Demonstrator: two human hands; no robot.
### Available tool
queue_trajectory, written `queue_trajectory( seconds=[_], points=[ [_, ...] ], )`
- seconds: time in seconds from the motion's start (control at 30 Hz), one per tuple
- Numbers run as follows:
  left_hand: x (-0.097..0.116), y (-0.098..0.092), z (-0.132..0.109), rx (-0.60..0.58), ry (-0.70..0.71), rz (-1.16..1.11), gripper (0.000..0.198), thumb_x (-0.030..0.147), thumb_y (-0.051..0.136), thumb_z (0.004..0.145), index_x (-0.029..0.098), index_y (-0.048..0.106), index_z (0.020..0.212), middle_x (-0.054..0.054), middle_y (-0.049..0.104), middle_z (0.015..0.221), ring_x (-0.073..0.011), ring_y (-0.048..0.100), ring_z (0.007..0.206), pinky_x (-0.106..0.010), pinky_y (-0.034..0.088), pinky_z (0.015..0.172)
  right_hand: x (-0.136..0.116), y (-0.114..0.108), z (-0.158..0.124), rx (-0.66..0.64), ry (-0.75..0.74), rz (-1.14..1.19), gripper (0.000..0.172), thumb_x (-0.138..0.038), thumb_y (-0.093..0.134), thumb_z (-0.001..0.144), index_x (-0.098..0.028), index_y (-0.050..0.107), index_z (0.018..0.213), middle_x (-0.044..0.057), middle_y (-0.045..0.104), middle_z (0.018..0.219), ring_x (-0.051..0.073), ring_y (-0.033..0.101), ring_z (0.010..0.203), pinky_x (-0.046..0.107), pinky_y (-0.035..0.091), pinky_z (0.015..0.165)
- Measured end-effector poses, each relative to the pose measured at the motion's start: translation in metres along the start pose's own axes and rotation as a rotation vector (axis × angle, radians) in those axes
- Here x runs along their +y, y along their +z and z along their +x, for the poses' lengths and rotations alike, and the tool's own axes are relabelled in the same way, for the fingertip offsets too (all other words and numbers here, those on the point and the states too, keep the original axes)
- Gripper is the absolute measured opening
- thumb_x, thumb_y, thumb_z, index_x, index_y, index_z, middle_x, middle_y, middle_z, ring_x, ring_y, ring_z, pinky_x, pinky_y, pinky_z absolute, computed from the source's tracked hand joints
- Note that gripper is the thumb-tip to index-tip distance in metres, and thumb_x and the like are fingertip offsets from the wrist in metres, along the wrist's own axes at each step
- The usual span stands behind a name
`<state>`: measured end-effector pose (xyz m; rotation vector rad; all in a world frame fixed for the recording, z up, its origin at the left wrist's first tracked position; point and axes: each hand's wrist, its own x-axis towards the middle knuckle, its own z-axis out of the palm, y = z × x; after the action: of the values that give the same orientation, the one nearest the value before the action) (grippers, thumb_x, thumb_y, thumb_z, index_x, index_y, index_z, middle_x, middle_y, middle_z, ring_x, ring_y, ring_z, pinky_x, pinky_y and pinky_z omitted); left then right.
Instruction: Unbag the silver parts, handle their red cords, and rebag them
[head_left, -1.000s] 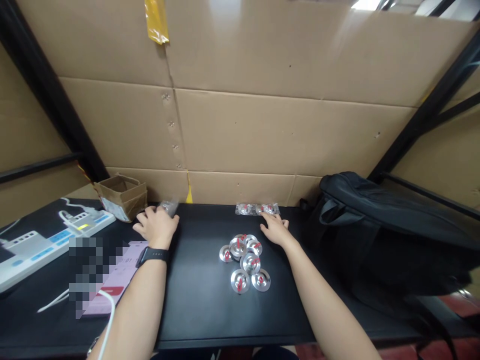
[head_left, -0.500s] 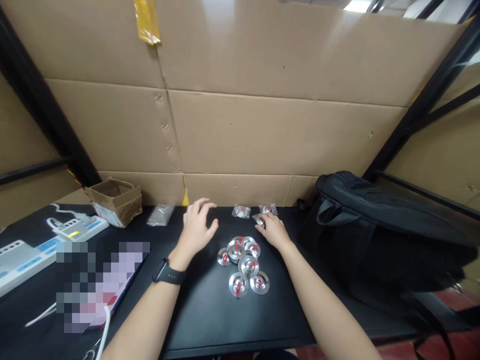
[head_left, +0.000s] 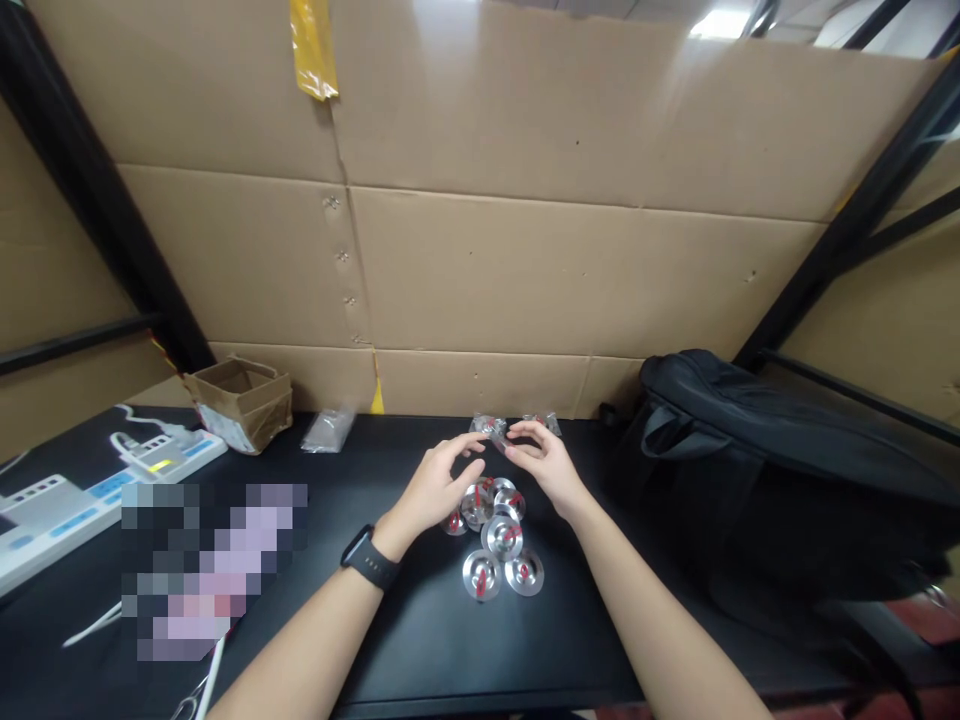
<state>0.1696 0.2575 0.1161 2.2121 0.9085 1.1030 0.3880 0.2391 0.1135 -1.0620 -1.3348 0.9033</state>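
Both my hands meet above the back of a black table (head_left: 420, 620). My right hand (head_left: 546, 465) pinches a small clear packet (head_left: 493, 429) with a silver and red piece inside. My left hand (head_left: 439, 482), with a black watch on the wrist, has its curled fingertips closed on the packet's left end. Just below the hands lies a pile of several silver discs with red marks (head_left: 496, 535). A second small packet (head_left: 546, 421) lies behind my right hand by the cardboard wall.
A black backpack (head_left: 757, 460) fills the table's right side. At the left are a white power strip (head_left: 90, 485), an open cardboard box (head_left: 241, 398) and a clear plastic bag (head_left: 327, 430). A blurred-out flat object (head_left: 214, 555) and a white cable (head_left: 214, 670) lie near my left arm.
My left hand left the clear bag at the left and swung right to the middle. My right hand lifted one small packet off the table, and both hands now meet on it.
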Motion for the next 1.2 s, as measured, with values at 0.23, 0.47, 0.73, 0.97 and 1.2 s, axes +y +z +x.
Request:
queue_trajectory(
  seconds=[0.23,0.47,0.73,0.97,1.2],
  points=[
    [0.003,-0.001,0.001,0.111,-0.012,-0.096,0.034,0.029,0.062,0.091,0.025,0.061,0.124,-0.005,0.071,0.113,-0.0183,0.066,0.1,-0.033,0.052,0.092,-0.009,0.018,-0.011,-0.104,0.025,0.177,0.038,-0.035,0.083,0.073,-0.025,0.063,0.104,0.003,0.06,0.116,0.02,0.067,0.099,0.035,0.055,0.091],
    [0.007,-0.005,0.001,0.204,-0.037,-0.081,0.017,0.032,0.063,0.091,0.024,0.07,0.104,-0.003,0.075,0.103,-0.0184,0.068,0.096,-0.033,0.05,0.09,-0.004,0.023,-0.014,-0.136,0.077,0.279,0.036,-0.032,0.083,0.075,-0.024,0.064,0.104,0.003,0.059,0.114,0.016,0.066,0.089,0.029,0.054,0.079],
    [0.009,-0.004,0.002,0.192,-0.069,-0.167,0.024,0.031,0.067,0.088,0.022,0.066,0.11,-0.002,0.073,0.099,-0.0162,0.066,0.09,-0.029,0.049,0.085,-0.01,0.026,-0.017,-0.169,0.098,0.306,0.038,-0.029,0.085,0.073,-0.025,0.063,0.104,0.002,0.057,0.115,0.016,0.066,0.089,0.029,0.055,0.076],
    [0.013,-0.007,0.001,0.232,-0.07,-0.16,0.013,0.032,0.065,0.09,0.021,0.071,0.095,-0.002,0.075,0.091,-0.0157,0.067,0.083,-0.028,0.05,0.08,-0.009,0.028,-0.018,-0.164,0.107,0.332,0.037,-0.029,0.085,0.072,-0.025,0.064,0.102,0.003,0.057,0.117,0.017,0.066,0.093,0.03,0.055,0.08],
    [0.004,-0.013,0.002,0.286,-0.075,-0.18,0.016,0.036,0.068,0.088,0.021,0.074,0.088,-0.003,0.074,0.087,-0.0172,0.067,0.079,-0.03,0.051,0.079,-0.016,0.032,-0.02,-0.14,0.096,0.396,0.029,-0.03,0.082,0.076,-0.024,0.066,0.099,0.003,0.062,0.113,0.019,0.069,0.091,0.036,0.055,0.087]
  ],
)
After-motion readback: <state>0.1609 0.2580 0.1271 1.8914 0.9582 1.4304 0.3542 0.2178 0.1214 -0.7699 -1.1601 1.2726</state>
